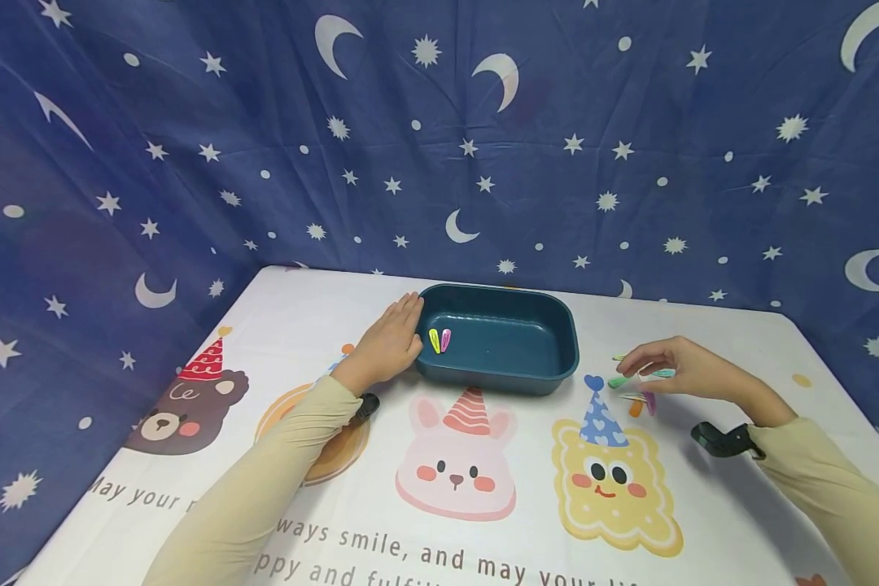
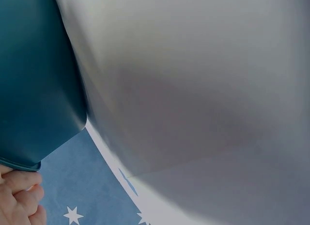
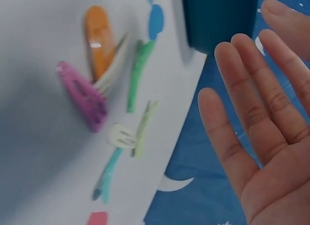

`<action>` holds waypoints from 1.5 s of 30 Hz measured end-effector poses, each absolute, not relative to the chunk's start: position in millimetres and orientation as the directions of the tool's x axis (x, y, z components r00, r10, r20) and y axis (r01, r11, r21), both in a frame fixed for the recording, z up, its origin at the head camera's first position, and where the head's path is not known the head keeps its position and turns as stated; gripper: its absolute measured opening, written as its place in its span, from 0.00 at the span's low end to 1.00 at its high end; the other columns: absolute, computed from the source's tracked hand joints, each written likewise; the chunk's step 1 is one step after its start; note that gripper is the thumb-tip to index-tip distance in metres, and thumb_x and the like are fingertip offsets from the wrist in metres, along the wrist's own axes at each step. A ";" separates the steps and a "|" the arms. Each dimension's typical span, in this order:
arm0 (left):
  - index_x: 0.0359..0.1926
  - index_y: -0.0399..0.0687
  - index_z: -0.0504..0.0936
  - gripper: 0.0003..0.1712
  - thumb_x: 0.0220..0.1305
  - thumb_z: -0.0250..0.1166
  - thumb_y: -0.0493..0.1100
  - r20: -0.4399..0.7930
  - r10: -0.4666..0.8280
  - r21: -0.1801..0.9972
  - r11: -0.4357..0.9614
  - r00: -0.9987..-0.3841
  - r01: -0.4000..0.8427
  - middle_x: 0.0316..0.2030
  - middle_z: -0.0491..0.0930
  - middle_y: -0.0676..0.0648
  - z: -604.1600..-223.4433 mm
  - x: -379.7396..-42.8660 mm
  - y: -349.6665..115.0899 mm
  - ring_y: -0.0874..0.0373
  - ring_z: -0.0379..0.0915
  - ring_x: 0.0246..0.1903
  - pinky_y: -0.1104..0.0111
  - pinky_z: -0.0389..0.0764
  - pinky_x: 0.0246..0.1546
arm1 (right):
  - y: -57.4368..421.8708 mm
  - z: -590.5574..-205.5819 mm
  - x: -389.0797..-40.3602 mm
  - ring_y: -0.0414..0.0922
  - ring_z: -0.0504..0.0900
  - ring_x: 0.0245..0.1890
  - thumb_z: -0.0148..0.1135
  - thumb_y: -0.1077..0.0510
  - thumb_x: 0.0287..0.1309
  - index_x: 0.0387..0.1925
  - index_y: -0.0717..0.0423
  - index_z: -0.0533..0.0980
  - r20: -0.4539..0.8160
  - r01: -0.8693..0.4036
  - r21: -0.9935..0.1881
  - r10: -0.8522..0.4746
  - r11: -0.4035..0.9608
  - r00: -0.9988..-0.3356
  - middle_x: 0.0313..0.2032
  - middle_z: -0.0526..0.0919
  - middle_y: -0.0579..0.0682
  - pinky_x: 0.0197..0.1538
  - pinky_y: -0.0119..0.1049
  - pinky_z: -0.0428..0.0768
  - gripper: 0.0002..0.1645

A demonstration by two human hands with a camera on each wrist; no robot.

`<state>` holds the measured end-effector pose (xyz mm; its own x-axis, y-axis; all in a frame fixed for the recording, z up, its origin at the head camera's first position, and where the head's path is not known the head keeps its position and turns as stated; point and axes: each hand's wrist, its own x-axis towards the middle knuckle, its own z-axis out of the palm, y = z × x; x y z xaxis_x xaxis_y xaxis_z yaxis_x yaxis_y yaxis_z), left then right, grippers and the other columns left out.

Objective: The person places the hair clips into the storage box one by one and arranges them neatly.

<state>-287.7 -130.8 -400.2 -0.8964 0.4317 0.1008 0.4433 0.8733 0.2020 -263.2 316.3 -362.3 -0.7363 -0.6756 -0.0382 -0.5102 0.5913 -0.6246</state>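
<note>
The straight-fingered left hand (image 1: pixel 387 343) touches the tub (image 1: pixel 492 380); beside the relaxed, empty right hand (image 1: pixel 696 374), a green clip (image 3: pixel 138 75) points lengthwise tubward.

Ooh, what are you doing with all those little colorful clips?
A person is at a table with some hair clips. Their left hand rests against the left end of a dark teal bin. Inside the bin, near that end, lie a yellow clip and a pink clip. The right hand is over the loose clips to the right of the bin, including an orange clip, a purple clip and a green clip. It isn't holding any.
</note>
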 end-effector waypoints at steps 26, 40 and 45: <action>0.70 0.30 0.50 0.35 0.66 0.43 0.43 0.116 0.451 0.182 0.866 -0.885 0.465 0.72 0.48 0.36 -401.3 -287.2 -130.0 0.47 0.41 0.73 0.58 0.46 0.74 | 350.1 -398.6 -259.8 0.17 0.73 0.44 0.70 0.69 0.41 0.38 0.60 0.82 0.058 -0.566 -0.549 -0.648 0.615 -0.759 0.39 0.86 0.53 0.42 0.26 0.82 0.16; 0.71 0.31 0.49 0.35 0.66 0.43 0.43 0.113 0.447 0.190 0.867 -0.888 0.460 0.72 0.48 0.37 -401.1 -287.3 -131.0 0.48 0.39 0.74 0.58 0.45 0.74 | 351.9 -402.6 -263.8 0.15 0.71 0.42 0.71 0.63 0.44 0.37 0.58 0.84 -0.018 -0.475 -0.570 -0.588 0.670 -0.809 0.39 0.87 0.53 0.42 0.31 0.83 0.13; 0.70 0.30 0.50 0.35 0.66 0.44 0.42 0.127 0.449 0.188 0.865 -0.885 0.466 0.72 0.48 0.36 -399.6 -286.8 -131.0 0.47 0.41 0.74 0.58 0.46 0.74 | 351.9 -402.0 -265.6 0.15 0.70 0.42 0.71 0.64 0.43 0.36 0.55 0.84 -0.039 -0.470 -0.536 -0.576 0.701 -0.816 0.40 0.86 0.54 0.43 0.34 0.83 0.13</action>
<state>-286.8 -131.0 -399.6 -0.8847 0.4486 0.1267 0.4655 0.8648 0.1881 -265.6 351.9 -402.0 -0.8164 -0.5762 -0.0386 -0.4697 0.7014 -0.5361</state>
